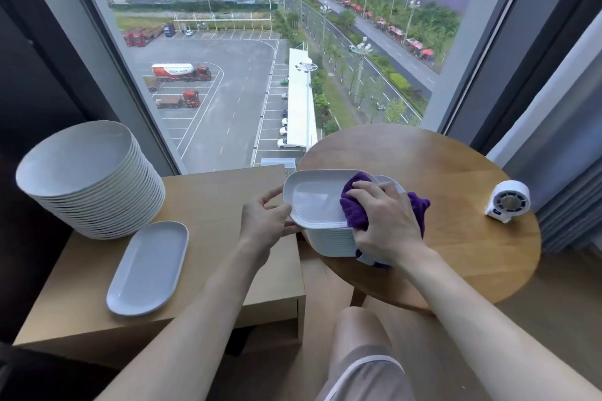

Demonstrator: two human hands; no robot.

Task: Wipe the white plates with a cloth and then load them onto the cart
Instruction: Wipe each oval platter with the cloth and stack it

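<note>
A white oblong plate [312,198] is tilted above a stack of like plates [332,242] on the round wooden table [456,179]. My left hand [265,221] pinches the plate's left rim. My right hand [384,221] grips a purple cloth [353,205] and presses it on the plate's right part. One white oblong plate [148,268] lies alone on the rectangular wooden surface [208,202] at the left. Behind it stands a tall stack of round white plates [94,179].
A small white fan [508,202] sits at the round table's right edge. A big window [277,42] is straight ahead, with dark frames either side. A curtain [566,156] hangs at the right. My knee [361,332] is below the table.
</note>
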